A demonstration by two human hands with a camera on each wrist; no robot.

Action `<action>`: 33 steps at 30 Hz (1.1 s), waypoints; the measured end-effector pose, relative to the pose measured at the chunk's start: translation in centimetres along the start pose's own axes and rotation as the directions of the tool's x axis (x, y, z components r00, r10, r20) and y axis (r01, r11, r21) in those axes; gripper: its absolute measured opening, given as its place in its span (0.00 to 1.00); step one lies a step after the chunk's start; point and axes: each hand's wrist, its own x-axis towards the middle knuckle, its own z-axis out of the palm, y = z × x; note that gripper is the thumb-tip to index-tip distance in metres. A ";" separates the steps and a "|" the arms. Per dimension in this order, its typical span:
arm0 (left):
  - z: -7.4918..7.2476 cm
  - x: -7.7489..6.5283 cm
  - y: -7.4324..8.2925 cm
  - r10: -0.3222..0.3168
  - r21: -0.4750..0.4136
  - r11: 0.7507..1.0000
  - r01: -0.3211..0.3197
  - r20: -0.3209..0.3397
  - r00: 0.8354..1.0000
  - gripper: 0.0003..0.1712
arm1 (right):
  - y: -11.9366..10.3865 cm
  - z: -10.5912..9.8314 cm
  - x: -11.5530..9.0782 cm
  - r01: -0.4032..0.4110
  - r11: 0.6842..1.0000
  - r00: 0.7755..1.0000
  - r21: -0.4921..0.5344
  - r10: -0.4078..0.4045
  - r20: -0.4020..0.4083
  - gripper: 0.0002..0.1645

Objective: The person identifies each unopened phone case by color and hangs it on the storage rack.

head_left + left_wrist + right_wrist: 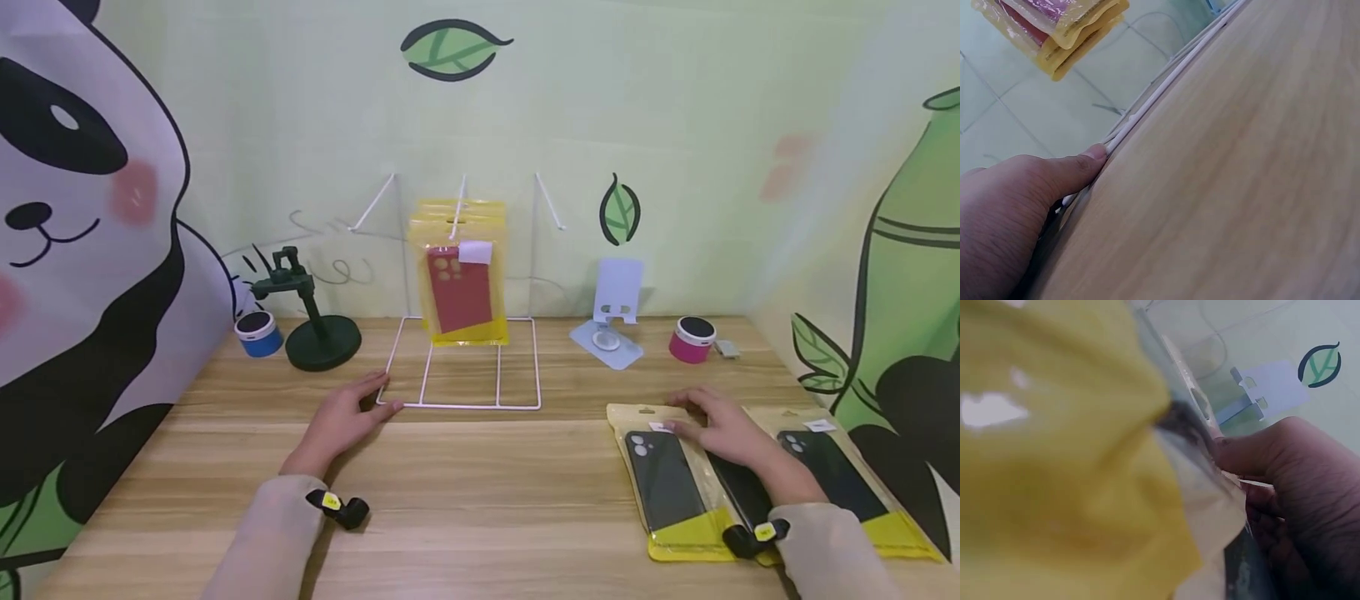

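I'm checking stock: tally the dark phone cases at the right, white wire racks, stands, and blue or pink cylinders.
Dark phone cases: 3
White wire rack: 1
Stands: 2
Cylinders: 2
Total: 8

At the right fingers [699, 398], I see glossy plastic packets [681, 537]; at the left fingers [366, 387], a smooth wire rack [468, 407]; below, a matt wood-grained table [480, 500].

One high look, two close
The head view faces forward and down over a brown wooden table [465, 500]; left wrist shares its white wire rack [457, 406], right wrist its pale blue slotted stand [618, 283], at two o'clock.
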 end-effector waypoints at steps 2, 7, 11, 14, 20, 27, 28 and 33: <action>0.0 -0.1 0.1 0.003 -0.002 1.000 -0.003 0.000 1.000 0.42 | 0.1 0.1 0.0 -0.007 1.000 1.000 0.004 0.007 0.000 0.18; 0.0 -0.1 -0.2 0.004 0.007 1.000 -0.004 0.005 1.000 0.42 | -0.1 0.2 0.0 -0.012 0.999 1.000 0.042 0.011 0.017 0.06; 0.0 -0.1 -0.3 -0.003 0.008 1.000 0.003 0.009 1.000 0.42 | -0.1 0.3 -0.1 -0.042 0.998 0.999 0.057 0.041 0.011 0.07; -0.1 -0.1 -0.2 0.007 0.005 1.000 -0.007 -0.002 1.000 0.41 | 0.0 0.2 -0.1 -0.081 0.994 0.997 0.076 0.081 -0.003 0.10; -0.2 0.1 0.0 0.034 0.003 0.999 -0.034 -0.021 0.999 0.41 | -1.1 -0.9 -0.1 -0.163 0.968 0.969 0.193 0.194 -0.153 0.19; -0.1 0.1 0.0 0.031 -0.004 0.999 -0.031 -0.016 0.999 0.41 | -5.8 -3.2 1.3 -0.045 0.890 0.912 0.454 0.221 -0.345 0.18; -0.1 0.1 0.0 0.027 -0.008 1.000 -0.027 -0.015 1.000 0.41 | -6.8 -3.6 1.6 -0.022 0.886 0.908 0.464 0.211 -0.361 0.17; -0.1 0.1 -0.1 0.017 -0.011 1.000 -0.017 -0.014 1.000 0.42 | -12.4 -6.1 3.9 0.132 0.780 0.900 0.612 0.164 -0.404 0.14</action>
